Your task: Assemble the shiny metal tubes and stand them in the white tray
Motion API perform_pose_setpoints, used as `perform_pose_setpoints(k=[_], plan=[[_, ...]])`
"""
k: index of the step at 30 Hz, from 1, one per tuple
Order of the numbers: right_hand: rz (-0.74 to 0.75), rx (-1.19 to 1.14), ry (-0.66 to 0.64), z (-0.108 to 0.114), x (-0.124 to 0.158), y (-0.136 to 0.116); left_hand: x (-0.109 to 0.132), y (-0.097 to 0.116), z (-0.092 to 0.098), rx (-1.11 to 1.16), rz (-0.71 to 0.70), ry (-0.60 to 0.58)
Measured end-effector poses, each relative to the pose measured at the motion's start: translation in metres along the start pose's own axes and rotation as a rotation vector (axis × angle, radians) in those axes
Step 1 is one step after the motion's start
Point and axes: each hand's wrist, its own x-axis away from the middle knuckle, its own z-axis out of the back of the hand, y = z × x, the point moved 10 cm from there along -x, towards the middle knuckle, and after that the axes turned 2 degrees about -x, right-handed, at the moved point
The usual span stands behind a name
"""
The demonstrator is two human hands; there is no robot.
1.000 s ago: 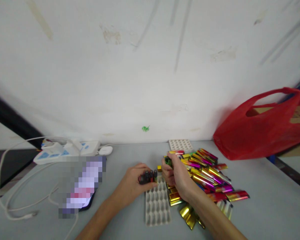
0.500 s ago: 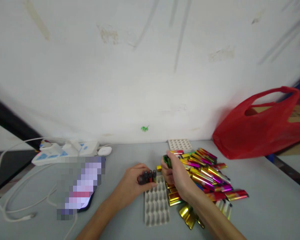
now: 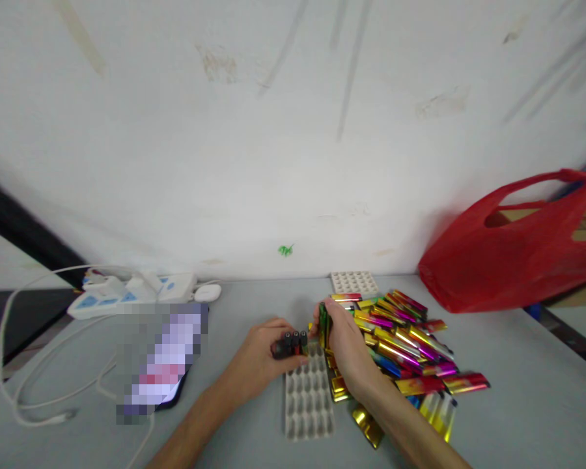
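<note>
At the far left of my feed, a power strip [image 3: 176, 286] is resting near the wall [image 3: 244, 182], and a partly pixelated phone [image 3: 176, 365] is lying in front of it. With the left hand [image 3: 262, 350] I'm grasping a cluster of black-ended pieces [image 3: 296, 339] over the far end of a pocketed tray [image 3: 308, 410]; whether they're touching it, I cannot tell. With the right hand [image 3: 348, 348] I'm gripping a green piece [image 3: 323, 320], roughly upright, just right of that cluster. Behind, a white tray [image 3: 354, 282] is lying by the wall. Shiny pieces [image 3: 398, 348] are sprawling beside the right hand, and a red bag [image 3: 512, 267] is slumping at far right.
</note>
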Motion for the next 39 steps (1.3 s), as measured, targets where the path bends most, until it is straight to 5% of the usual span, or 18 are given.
perform_pose_setpoints(k=[16, 39], plan=[[0.016, -0.109, 0.044, -0.012, 0.010, 0.000, 0.000, -0.003, 0.000, 0.001, 0.018, 0.019], [0.169, 0.202, -0.236, -0.036, 0.023, -0.037, 0.001, -0.003, -0.002, 0.083, -0.007, 0.008]])
